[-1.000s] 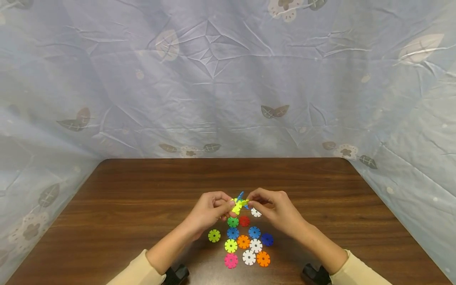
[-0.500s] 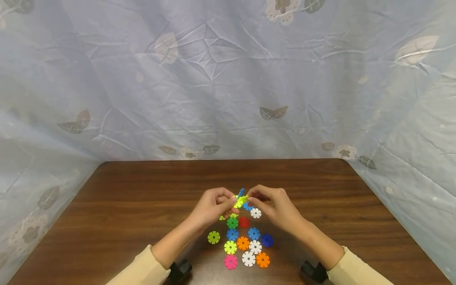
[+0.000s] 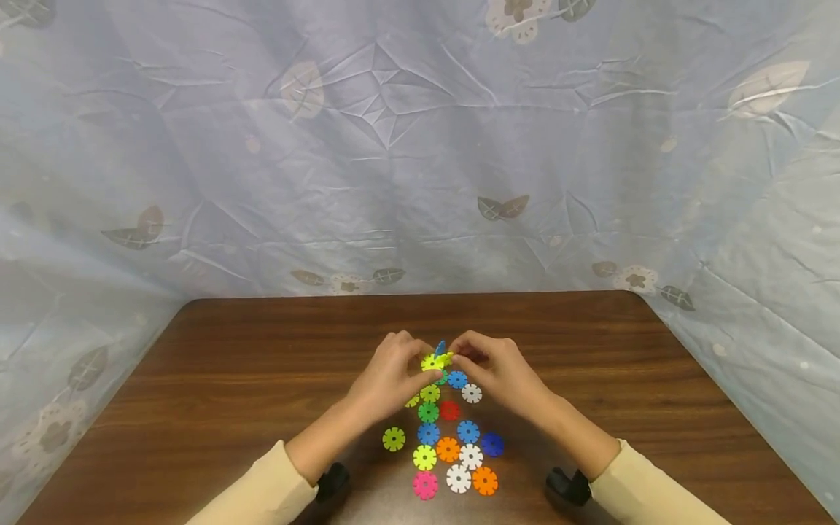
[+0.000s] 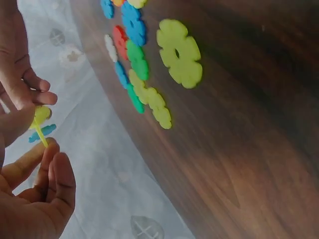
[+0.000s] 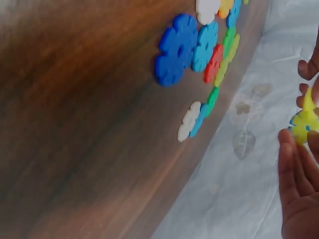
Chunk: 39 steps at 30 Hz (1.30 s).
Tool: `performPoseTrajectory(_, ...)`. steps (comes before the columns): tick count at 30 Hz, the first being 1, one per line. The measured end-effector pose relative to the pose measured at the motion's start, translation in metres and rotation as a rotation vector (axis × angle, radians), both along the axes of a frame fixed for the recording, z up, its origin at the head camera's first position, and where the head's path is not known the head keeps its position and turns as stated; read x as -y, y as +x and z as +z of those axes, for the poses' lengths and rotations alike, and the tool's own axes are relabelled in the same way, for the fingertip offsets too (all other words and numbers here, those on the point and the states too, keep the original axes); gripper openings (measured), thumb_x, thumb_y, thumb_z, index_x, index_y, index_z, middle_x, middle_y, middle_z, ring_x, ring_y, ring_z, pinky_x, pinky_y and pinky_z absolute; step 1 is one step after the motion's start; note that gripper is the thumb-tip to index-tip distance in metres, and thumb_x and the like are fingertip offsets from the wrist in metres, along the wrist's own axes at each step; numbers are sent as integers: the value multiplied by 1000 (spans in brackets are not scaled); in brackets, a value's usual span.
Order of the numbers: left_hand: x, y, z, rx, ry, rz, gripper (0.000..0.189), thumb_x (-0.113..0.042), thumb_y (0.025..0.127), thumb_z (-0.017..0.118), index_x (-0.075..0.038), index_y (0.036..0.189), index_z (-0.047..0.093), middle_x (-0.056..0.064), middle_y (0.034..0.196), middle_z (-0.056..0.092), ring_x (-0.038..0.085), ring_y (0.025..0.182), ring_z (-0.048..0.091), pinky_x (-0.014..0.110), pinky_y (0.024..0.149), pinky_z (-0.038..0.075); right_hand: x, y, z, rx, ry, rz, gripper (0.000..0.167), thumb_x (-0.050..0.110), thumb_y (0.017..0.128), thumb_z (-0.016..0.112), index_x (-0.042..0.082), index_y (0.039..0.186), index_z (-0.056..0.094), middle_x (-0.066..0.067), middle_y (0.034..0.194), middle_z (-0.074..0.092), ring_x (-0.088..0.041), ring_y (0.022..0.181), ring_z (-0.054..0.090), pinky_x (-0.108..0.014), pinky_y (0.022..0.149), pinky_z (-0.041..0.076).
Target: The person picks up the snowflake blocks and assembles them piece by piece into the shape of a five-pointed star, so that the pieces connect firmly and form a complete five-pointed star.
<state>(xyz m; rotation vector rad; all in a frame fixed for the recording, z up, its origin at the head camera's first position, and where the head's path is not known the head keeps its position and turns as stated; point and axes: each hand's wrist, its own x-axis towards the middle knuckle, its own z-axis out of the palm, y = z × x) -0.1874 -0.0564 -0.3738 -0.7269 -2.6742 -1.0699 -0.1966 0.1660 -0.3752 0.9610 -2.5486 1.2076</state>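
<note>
Three notched discs are up off the surface [image 3: 262,364], meeting between the fingertips: a yellow disc [image 3: 431,362], a second yellow disc [image 3: 448,359] and a blue disc [image 3: 440,348] that stands on edge behind them. The left hand [image 3: 391,375] pinches the first yellow disc by its rim, while the right hand [image 3: 494,364] pinches the second. Both grips are narrow, fingertip work — probably because the slots sit round the rim, and a light hold at the edge leaves them uncovered. The two yellow discs sit at an angle to each other, as pieces slotted together would, though the joint itself is too small to make out.

Holding them raised presumably gives the fingers room from both sides. Below, the other discs lie flat and mostly side by side, perhaps so each colour is easy to pick out: a red disc [image 3: 450,410], a dark blue disc [image 3: 492,444], a pink disc [image 3: 425,485] nearest the person. One lime disc [image 3: 394,439] lies apart on the left.
</note>
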Motion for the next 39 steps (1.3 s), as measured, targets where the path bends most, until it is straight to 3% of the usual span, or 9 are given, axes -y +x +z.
performPoseTrajectory(3,-2,-10,-1,16,-54,26,26,-20,91,83,-3,110,77,9,94,66,19,87,49,25,71,42,-3,-2,1,2,48,-44,22,9,101,68,7,124,67,-13,117,77,-25,97,78,-29,84,65)
performPoseTrajectory(6,-3,-29,-5,26,-104,68,28,-21,92,82,-1,111,76,13,96,68,21,88,52,30,72,47,-8,-3,1,-10,78,-86,31,12,101,69,7,131,63,-15,128,73,-26,101,77,-35,86,65)
performPoseTrajectory(11,-3,-61,-19,82,-170,142,29,-23,93,81,-1,112,76,13,98,73,26,93,60,37,78,52,-16,-2,0,-5,114,-78,30,14,102,68,6,131,63,-12,125,71,-24,100,75,-37,85,65)
performPoseTrajectory(15,-4,-75,-29,138,-224,169,31,-24,94,80,-2,115,77,14,106,77,30,102,65,42,84,58,-21,-1,-2,23,158,-68,28,14,103,67,6,129,64,-9,119,72,-21,99,74,-36,85,64)
performPoseTrajectory(22,-20,-89,-33,172,-367,180,21,-32,93,80,-11,94,76,6,98,74,27,105,63,34,66,48,-30,-1,-6,45,178,-38,25,12,103,65,2,127,64,-16,118,73,-25,100,74,-44,86,64)
performPoseTrajectory(27,-32,-93,-32,186,-430,184,22,-36,94,79,-15,89,74,3,88,70,30,113,62,35,63,49,-30,0,-6,50,184,-32,27,13,103,66,2,127,63,-16,119,72,-25,100,73,-40,84,64)
performPoseTrajectory(32,-35,-94,-34,173,-438,187,32,-35,93,80,-15,74,64,1,72,58,30,106,61,35,60,46,-29,0,-8,56,184,-28,26,13,103,67,1,126,64,-16,120,71,-23,100,73,-30,82,63)
performPoseTrajectory(36,-34,-93,-36,186,-438,190,28,-35,93,80,-13,80,67,3,79,63,29,102,58,37,62,49,-28,-1,-9,76,188,-16,26,14,103,66,0,125,64,-16,120,72,-22,101,72,-26,82,61)
performPoseTrajectory(39,-32,-92,-35,206,-426,179,26,-37,94,79,-11,97,74,6,97,72,29,107,59,41,69,56,-28,0,-9,90,203,-17,25,14,103,66,0,124,65,-15,120,72,-23,101,72,-29,83,63)
